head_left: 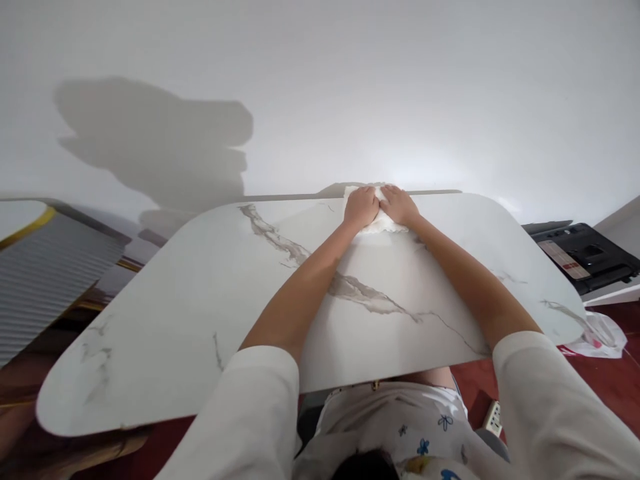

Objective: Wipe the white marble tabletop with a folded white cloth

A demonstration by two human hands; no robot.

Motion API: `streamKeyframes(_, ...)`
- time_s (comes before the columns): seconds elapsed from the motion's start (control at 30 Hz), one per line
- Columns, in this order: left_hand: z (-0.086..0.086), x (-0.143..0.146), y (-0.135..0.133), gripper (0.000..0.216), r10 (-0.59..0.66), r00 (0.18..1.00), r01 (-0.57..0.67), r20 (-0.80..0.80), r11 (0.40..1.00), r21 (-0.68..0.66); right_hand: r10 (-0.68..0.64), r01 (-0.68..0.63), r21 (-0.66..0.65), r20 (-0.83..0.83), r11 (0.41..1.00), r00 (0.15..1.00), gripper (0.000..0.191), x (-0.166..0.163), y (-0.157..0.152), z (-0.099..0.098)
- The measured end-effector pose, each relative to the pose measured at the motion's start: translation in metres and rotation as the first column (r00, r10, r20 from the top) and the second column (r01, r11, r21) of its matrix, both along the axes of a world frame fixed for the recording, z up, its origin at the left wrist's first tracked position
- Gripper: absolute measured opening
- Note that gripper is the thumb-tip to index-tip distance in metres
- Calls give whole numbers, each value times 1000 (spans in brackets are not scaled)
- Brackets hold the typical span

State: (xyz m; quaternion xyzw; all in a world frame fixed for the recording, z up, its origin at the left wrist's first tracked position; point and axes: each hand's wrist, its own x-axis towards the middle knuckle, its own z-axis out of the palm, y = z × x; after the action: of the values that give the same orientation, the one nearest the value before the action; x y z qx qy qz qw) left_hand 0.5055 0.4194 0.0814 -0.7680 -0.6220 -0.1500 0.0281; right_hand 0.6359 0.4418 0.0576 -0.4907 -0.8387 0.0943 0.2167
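Both arms reach across a white marble-patterned table to its far edge by the wall. My left hand and my right hand lie side by side, fingers curled, pressing down on a white crumpled cloth or paper towel. The cloth shows a little above and below the hands; most of it is hidden under them. Both sleeves are white.
A white wall rises right behind the table. A ribbed grey panel with a gold edge stands at the left. A black device sits on a surface at the right, with a white plastic bag below it. The floor is red.
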Motion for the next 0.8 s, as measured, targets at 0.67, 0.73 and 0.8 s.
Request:
streamKeyframes(0.67,14,14,-226,49,-138,990,136,-23,986,-94,35,-28,-79,100,996,994,61,35,-237,23)
streamKeyframes(0.73,17,21,-247,51,-118,993,121,32,983,-139,47,-39,-83,97,996,994,60,44,-255,24)
streamKeyframes(0.8,20,33,-262,53,-94,993,107,77,976,-191,70,-61,-93,91,994,993,60,58,-266,24)
